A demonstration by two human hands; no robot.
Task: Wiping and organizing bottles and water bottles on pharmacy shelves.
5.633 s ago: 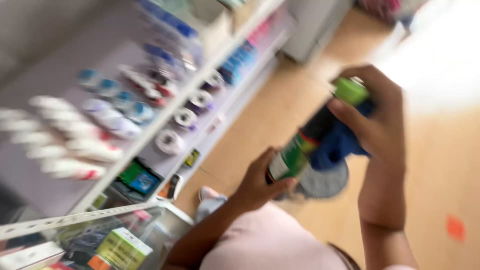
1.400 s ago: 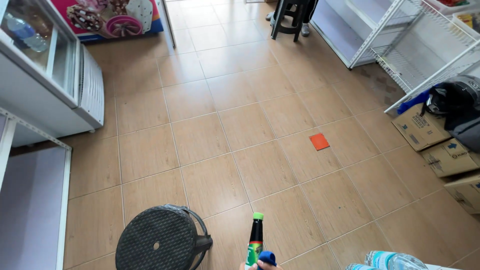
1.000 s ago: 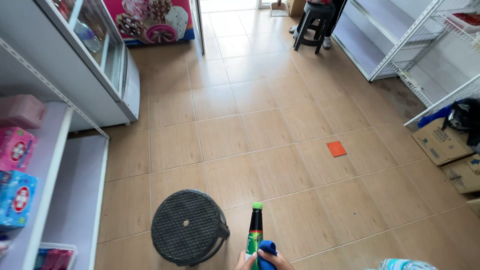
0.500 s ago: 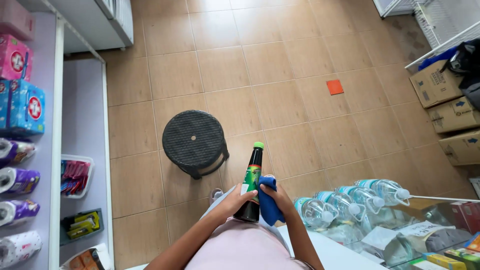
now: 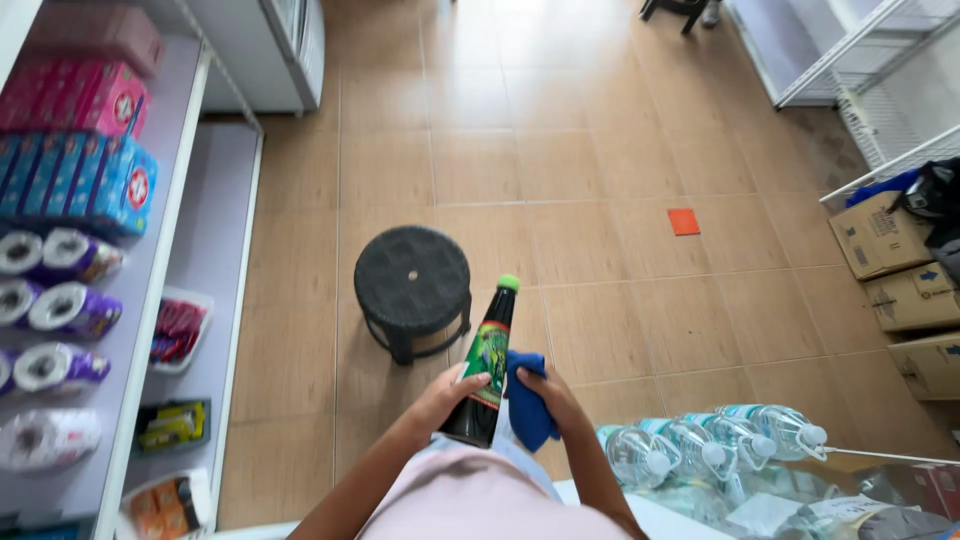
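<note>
Both hands meet low in the head view, just above the person's pale pink top: the left hand [image 5: 447, 398] is wrapped around the lower body of a dark glass bottle [image 5: 486, 367], fingers closed on it near the base, while the right hand [image 5: 553, 397] is closed on a bunched blue cloth [image 5: 527, 400] that presses against the bottle's right side beside the green label. The bottle is tilted, its green cap [image 5: 508, 283] pointing up and away from the person, over the tiled floor [image 5: 600, 150]. Judging by how things lie, the wiping looks under way and not finished: the cloth touches only the lower half of the bottle, the neck and cap are untouched by it, and the bottle is not set on any shelf (whether the glass is already clean cannot be told at this size). A round black stool [image 5: 412, 282] stands on the floor just beyond the bottle. To the left, a shelf unit [image 5: 172, 230] carries pink and blue boxes and rolls wrapped in purple and white, with small trays of packets lower down. At lower right, several clear water bottles [image 5: 700, 445] lie on their sides close to the right forearm, and brown cardboard boxes [image 5: 900, 270] sit near a white wire rack [image 5: 880, 70] at the right edge.
</note>
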